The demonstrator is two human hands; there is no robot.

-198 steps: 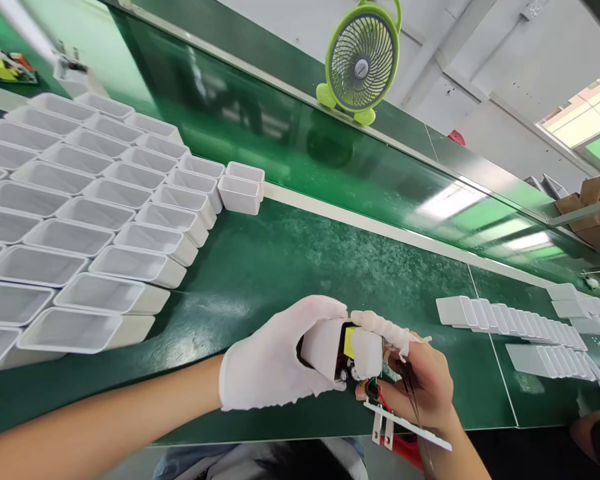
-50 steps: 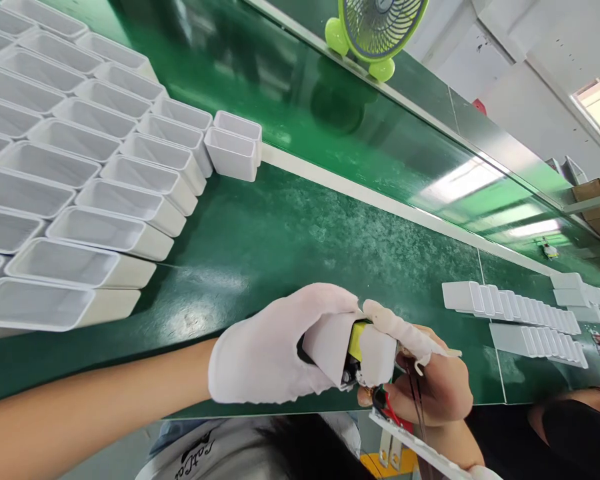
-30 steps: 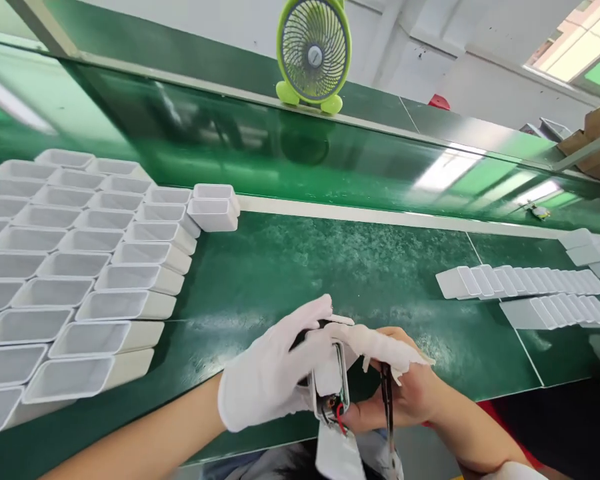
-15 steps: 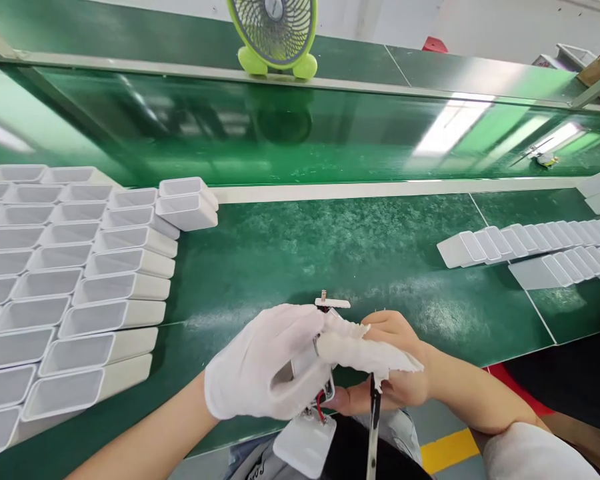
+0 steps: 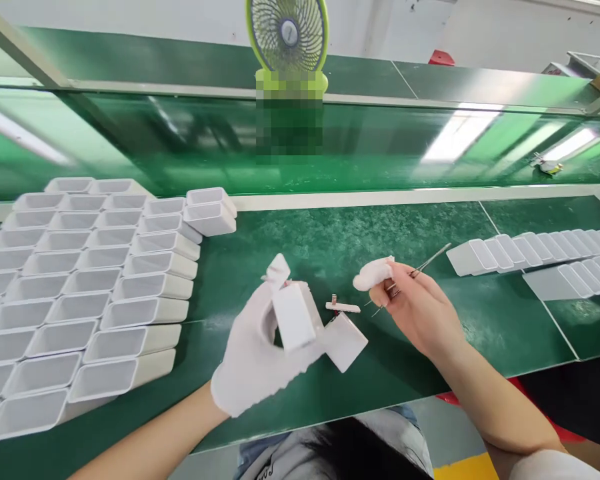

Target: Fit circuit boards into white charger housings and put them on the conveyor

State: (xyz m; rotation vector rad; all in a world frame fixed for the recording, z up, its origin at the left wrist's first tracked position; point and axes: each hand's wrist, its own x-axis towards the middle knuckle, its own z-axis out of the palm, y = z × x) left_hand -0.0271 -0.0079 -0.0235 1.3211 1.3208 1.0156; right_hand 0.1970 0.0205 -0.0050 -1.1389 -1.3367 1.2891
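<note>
My left hand (image 5: 253, 350), in a white glove, grips a small white plastic box (image 5: 295, 317) above the bench. A small white flap (image 5: 279, 270) sticks up at the box's upper end. My right hand (image 5: 423, 303) is apart from it to the right, with white coverings on its thumb or finger tips. Metal tweezers (image 5: 433, 260) lie in its closed fingers, thin tips pointing left. Between the hands are a white square piece (image 5: 347, 343) and a narrow white strip (image 5: 343, 307) with a small metal part standing on it. The glove hides part of the box.
Rows of open white plastic housings (image 5: 105, 287) cover the left of the green bench (image 5: 280, 230). More white housings (image 5: 535, 250) lie in two overlapping rows at right. A green fan (image 5: 289, 33) stands on the rear shelf. Someone's dark clothing (image 5: 585, 387) shows at lower right.
My hands have separated. The right hand moved up and right with the tweezers, now turned sideways. My left hand turned the box, and its flap went from below to above. The view shifted slightly.
</note>
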